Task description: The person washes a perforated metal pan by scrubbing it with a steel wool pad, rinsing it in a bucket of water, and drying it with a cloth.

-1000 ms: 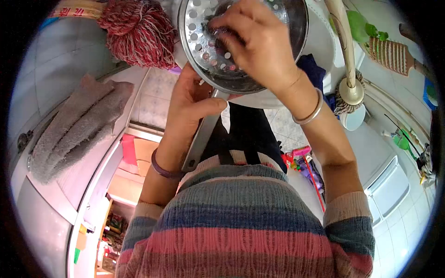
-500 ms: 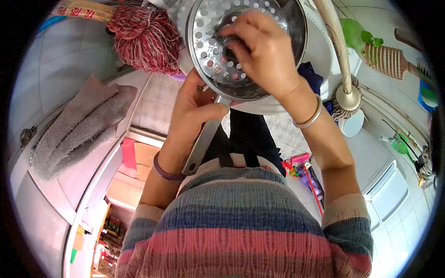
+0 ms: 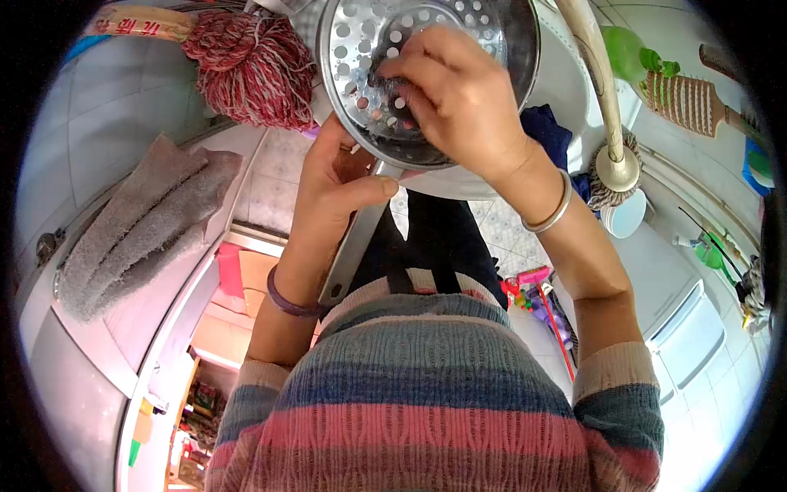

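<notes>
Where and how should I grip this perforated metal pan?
Probably best by its long, narrow handle, close to the rim, from your left: it slants from the round perforated pan toward your left forearm, a slimmer hold than the wide rim. Your left hand has its thumb across it there, leaving the inside open to your right hand.

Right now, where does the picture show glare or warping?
Head view: bright highlights fleck the round silver perforated metal pan; head view, lower right: the glossy white tiled surface washes out; head view, edges: wide-angle warping bends the surroundings, and the corners are black.
</notes>
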Motion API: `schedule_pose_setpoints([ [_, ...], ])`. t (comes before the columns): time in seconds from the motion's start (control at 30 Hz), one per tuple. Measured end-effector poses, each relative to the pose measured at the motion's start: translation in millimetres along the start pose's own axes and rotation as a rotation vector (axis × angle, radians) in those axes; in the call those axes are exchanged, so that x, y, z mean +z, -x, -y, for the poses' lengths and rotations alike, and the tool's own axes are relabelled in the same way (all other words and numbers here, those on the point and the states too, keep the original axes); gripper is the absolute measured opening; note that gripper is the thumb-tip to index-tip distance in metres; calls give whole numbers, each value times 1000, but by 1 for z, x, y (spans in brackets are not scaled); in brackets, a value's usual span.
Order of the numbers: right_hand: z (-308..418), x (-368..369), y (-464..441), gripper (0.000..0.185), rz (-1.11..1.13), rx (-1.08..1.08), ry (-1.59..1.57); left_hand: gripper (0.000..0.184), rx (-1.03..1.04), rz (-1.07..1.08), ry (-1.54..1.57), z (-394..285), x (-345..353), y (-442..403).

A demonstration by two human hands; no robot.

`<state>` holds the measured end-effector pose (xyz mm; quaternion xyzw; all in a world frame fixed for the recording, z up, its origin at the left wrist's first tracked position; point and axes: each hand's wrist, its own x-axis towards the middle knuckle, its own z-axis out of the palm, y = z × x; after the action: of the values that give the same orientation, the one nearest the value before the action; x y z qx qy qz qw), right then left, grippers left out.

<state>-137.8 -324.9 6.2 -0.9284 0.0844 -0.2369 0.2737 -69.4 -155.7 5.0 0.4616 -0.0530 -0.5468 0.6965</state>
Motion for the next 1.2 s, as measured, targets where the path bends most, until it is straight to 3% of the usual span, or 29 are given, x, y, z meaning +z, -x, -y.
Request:
schedule_pose_setpoints([
  [0.13,1,0,12,24,28,-78,-57,76,-5,3,4,0,2,-2],
  [0.27,0,-3,-2,25,2,20,-21,78,-10,-15,18,0,3,0],
  [0.37,8,4,13,26,28,-128,-141,79,20,13,-11,-1,-1,-5],
  [0.5,2,5,-14,25,-89,-81,-30,77,3,2,15,-2,4,-5],
  [0.6,6,2,2,23,48,-171,-123,73,-10,1,-30,-5,-3,-3],
  [0.73,-2,4,-15,20,-115,-131,-19,70,-6,3,33,-6,6,-5],
  [0.83,9,5,-2,19,-15,-145,7,69,-28,-16,-79,-9,0,-4],
  [1.0,-4,0,-9,26,-79,-217,13,73,0,17,34,-9,10,-7],
  [1.1,-1,5,4,19,-3,-271,31,74,49,1,-52,-5,-4,-7],
  [1.2,-9,-4,4,26,30,-309,146,75,42,0,-32,-2,0,-8],
])
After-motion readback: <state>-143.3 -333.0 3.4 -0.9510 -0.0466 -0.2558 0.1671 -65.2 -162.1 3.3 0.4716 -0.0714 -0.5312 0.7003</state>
